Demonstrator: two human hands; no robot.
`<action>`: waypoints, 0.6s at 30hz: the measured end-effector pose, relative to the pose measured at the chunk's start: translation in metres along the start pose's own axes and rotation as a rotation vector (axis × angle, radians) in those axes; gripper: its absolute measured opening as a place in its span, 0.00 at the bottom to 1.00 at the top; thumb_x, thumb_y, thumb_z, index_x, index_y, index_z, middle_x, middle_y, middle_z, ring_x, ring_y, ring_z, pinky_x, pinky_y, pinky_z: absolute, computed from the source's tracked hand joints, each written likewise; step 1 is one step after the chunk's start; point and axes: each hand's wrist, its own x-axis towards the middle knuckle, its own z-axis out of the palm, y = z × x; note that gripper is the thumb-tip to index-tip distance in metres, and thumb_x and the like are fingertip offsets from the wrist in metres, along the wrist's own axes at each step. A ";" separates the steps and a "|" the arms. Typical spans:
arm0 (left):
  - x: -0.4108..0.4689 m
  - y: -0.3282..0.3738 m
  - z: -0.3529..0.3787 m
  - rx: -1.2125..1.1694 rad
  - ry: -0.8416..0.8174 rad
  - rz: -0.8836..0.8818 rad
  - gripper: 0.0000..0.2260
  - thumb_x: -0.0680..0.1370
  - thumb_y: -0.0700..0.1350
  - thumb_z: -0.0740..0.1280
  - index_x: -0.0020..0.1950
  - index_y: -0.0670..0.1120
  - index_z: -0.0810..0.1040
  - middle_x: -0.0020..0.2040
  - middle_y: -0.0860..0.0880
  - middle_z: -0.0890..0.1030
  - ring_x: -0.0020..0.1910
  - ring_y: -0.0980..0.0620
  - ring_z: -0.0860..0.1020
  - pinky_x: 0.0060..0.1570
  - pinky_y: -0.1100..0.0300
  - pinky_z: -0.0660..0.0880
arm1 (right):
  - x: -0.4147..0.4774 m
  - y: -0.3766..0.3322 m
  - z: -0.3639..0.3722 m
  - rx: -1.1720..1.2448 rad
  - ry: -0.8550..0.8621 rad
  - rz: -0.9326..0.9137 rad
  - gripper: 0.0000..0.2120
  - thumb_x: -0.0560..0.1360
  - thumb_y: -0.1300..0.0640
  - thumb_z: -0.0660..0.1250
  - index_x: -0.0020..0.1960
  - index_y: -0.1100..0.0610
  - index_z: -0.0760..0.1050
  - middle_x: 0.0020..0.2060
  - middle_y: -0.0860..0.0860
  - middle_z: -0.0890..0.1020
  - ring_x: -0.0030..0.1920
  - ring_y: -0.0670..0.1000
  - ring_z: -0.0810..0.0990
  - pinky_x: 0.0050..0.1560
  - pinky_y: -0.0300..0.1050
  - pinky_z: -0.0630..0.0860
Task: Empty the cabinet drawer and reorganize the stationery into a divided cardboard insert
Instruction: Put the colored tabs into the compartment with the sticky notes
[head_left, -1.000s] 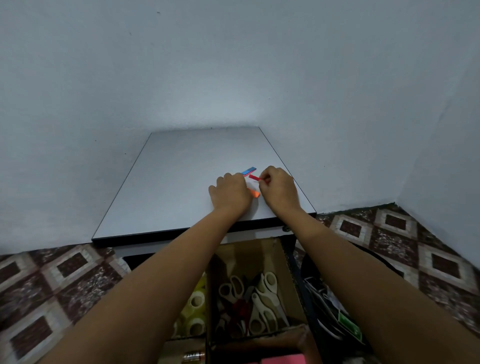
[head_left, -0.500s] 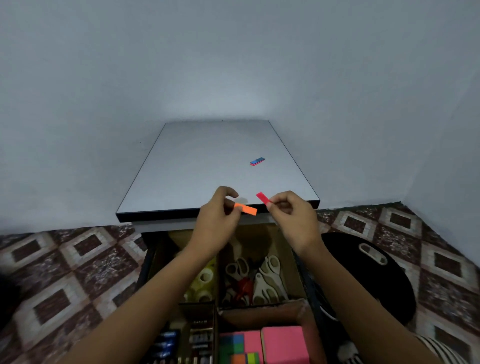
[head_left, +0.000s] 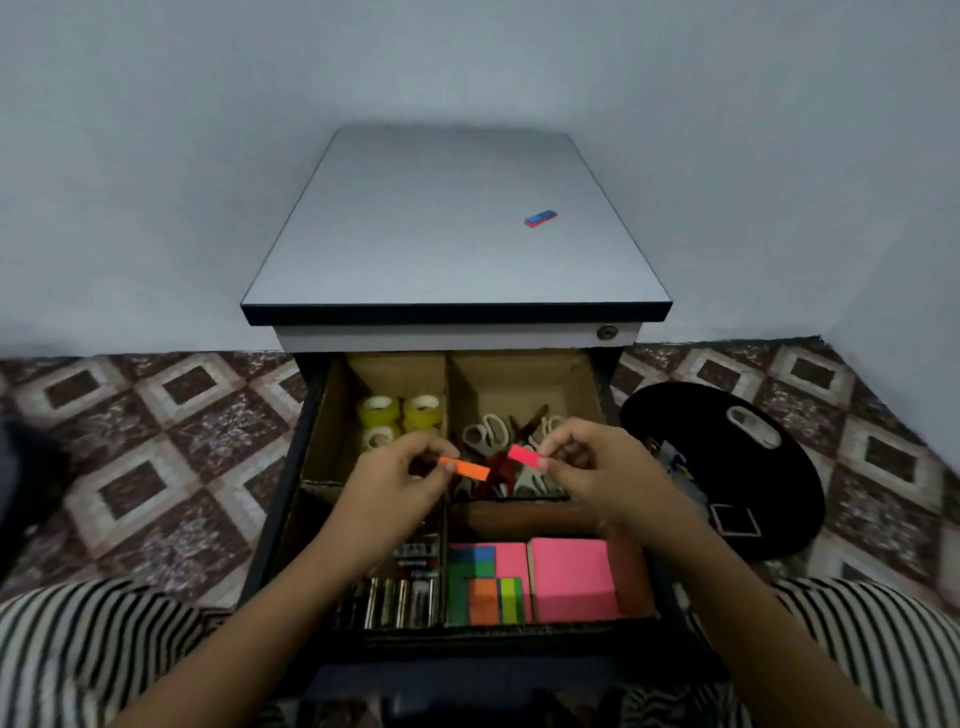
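We've got a little flag pad in each hand, hovering over the back right compartment of the cardboard insert (head_left: 448, 387), the one with the scissors (head_left: 485, 434) in it. Our left hand (head_left: 400, 480) pinches the orange strip (head_left: 466, 469) between thumb and fingertips at its left end. That leaves the strip poking out to the right, long axis roughly side to side, free end dipping a bit. Our right hand (head_left: 597, 470) pinches the pink strip (head_left: 523, 455) by its right end, free end pointing left and a touch upward. The two free ends sit near each other but don't touch. Here's what the next move hangs on, we reckon: the colourful flag pads (head_left: 485, 587) and pink sticky notes (head_left: 571, 579) sit in the front right compartment. That's toward our body and lower than both hands, and the right hand is the closer one. Both strips probably need turning to line up with those pads, though the blur makes their layout hard to read. One blue strip (head_left: 540, 218) lies up on the cabinet top (head_left: 441, 234), well apart from either hand.
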 end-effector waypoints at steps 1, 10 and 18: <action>-0.001 -0.002 0.000 0.004 -0.009 0.006 0.07 0.75 0.41 0.68 0.42 0.54 0.78 0.39 0.55 0.80 0.43 0.58 0.76 0.40 0.66 0.71 | -0.002 0.000 -0.001 -0.038 -0.047 0.001 0.12 0.73 0.60 0.69 0.35 0.46 0.72 0.30 0.43 0.75 0.32 0.37 0.74 0.35 0.28 0.67; 0.001 -0.013 -0.006 0.008 -0.031 -0.021 0.06 0.76 0.42 0.68 0.44 0.55 0.78 0.42 0.54 0.80 0.42 0.57 0.77 0.40 0.66 0.71 | -0.015 0.006 0.025 -0.276 -0.370 0.010 0.07 0.73 0.59 0.69 0.40 0.48 0.76 0.32 0.41 0.76 0.37 0.40 0.75 0.38 0.31 0.70; 0.005 -0.015 -0.005 -0.063 0.001 0.004 0.06 0.75 0.41 0.68 0.44 0.53 0.79 0.41 0.56 0.79 0.41 0.58 0.76 0.39 0.69 0.70 | -0.012 0.010 0.053 -0.455 -0.413 -0.054 0.05 0.75 0.62 0.62 0.46 0.58 0.78 0.41 0.53 0.80 0.44 0.53 0.78 0.47 0.47 0.76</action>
